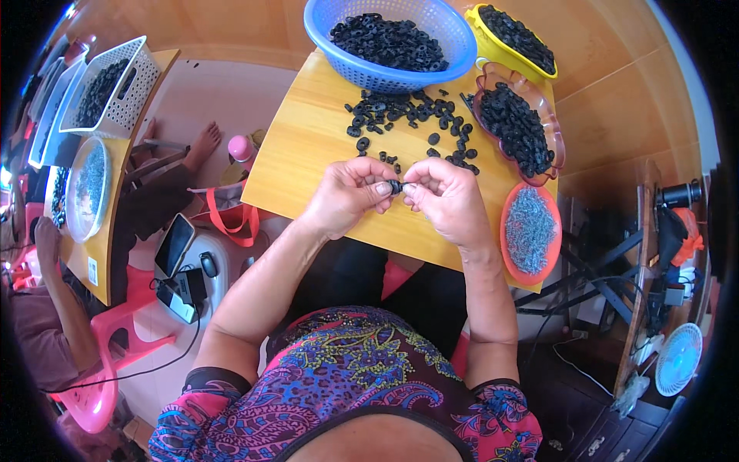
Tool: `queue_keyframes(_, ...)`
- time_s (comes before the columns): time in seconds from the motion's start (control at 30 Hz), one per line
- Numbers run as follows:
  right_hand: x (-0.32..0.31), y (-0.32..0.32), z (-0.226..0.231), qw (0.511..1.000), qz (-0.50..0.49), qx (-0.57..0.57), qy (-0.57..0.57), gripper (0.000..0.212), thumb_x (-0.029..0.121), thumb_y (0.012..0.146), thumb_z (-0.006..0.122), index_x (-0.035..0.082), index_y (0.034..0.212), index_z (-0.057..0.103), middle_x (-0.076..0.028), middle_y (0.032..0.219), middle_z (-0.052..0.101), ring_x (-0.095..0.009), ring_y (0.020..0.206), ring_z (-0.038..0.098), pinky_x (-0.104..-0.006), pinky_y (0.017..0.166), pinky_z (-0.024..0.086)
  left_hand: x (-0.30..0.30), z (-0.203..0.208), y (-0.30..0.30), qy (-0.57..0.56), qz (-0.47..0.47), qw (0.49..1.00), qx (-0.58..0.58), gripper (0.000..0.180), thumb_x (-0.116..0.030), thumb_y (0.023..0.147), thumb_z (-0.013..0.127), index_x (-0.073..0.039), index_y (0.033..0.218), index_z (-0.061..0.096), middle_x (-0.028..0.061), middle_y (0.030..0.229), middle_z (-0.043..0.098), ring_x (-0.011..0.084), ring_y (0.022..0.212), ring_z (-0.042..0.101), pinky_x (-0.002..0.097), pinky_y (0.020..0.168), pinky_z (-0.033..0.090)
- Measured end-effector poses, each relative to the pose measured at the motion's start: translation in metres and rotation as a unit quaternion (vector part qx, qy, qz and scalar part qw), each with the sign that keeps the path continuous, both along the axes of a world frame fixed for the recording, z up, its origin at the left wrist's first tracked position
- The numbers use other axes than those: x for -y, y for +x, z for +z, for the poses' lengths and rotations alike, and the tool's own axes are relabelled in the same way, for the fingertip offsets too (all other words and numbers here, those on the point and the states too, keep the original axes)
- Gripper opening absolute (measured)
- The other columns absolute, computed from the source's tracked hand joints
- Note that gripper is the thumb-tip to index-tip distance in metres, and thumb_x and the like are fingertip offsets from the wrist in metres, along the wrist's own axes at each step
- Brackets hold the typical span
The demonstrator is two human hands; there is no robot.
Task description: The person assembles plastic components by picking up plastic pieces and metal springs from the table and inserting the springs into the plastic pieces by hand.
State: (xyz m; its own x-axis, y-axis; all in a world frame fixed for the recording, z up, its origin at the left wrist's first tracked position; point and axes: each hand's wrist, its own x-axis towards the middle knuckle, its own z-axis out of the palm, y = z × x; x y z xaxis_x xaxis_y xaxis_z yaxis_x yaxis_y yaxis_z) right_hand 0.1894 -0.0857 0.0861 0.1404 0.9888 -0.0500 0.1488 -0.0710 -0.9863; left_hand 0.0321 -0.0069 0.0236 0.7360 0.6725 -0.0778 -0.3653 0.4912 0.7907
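Observation:
Over the near part of the wooden table, my left hand (pixel 350 192) pinches a small round black plastic part (pixel 396 186) between thumb and fingers. Close against it from the other side, my right hand (pixel 449 196) has thumb and forefinger pinched at the part's right end. What exactly sits in the right fingertips is mostly hidden. Just beyond my hands lie loose black plastic parts (pixel 434 139), some ring-shaped and some longer. A blue perforated basket (pixel 323 54) heaped with black parts stands behind them.
To the right are a yellow container (pixel 485 38) and a reddish scalloped tray (pixel 556 127) of black parts, and an orange dish (pixel 509 254) of small silvery pieces. At left, another person (pixel 54 331) sits by a second table (pixel 123 177) holding a white basket (pixel 127 100).

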Motion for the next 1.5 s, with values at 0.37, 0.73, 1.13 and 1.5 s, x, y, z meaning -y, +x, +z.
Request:
queue_keyframes(0.37,0.000,0.000,-0.008,0.978,0.026,0.204,0.022,0.007,-0.007,0.082,0.057,-0.001,0.084,0.058,0.000,0.072,0.059,-0.005,0.066,0.059,-0.0197,0.059,0.048,0.010,0.008,0.002,0.219,0.059,0.957,-0.180,0.008,0.002,0.084,0.060,0.003,0.091,0.064,0.0030,0.074,0.061,0.0072,0.066,0.054,0.0215,0.059,0.045)
queue_keyframes(0.73,0.000,0.025,-0.017,0.987,0.113,-0.110,-0.028,0.016,0.005,0.081,0.068,-0.002,0.089,0.057,-0.004,0.077,0.061,-0.011,0.069,0.061,-0.0240,0.065,0.052,0.019,0.002,0.004,0.177,0.065,0.975,-0.114,0.007,0.002,0.085,0.060,0.003,0.090,0.064,0.0031,0.075,0.062,0.0072,0.063,0.053,0.0214,0.058,0.045)
queue_keyframes(1.13,0.015,0.034,-0.032,0.984,0.134,-0.107,-0.057,0.013,0.003,0.080,0.068,0.000,0.084,0.056,-0.004,0.075,0.060,-0.010,0.068,0.060,-0.0231,0.064,0.050,0.034,-0.006,0.012,0.184,0.034,0.976,-0.112,0.008,0.000,0.085,0.060,0.003,0.091,0.064,0.0028,0.076,0.062,0.0072,0.065,0.054,0.0216,0.059,0.046)
queue_keyframes(1.5,0.027,0.077,-0.007,0.999,-0.004,0.044,0.028,0.008,-0.004,0.084,0.054,-0.002,0.090,0.058,-0.007,0.079,0.062,-0.013,0.068,0.062,-0.0254,0.061,0.052,0.032,-0.005,0.020,0.156,0.012,0.982,-0.109,0.024,-0.008,0.089,0.058,0.004,0.109,0.061,0.0023,0.079,0.060,0.0073,0.070,0.053,0.0219,0.066,0.045)
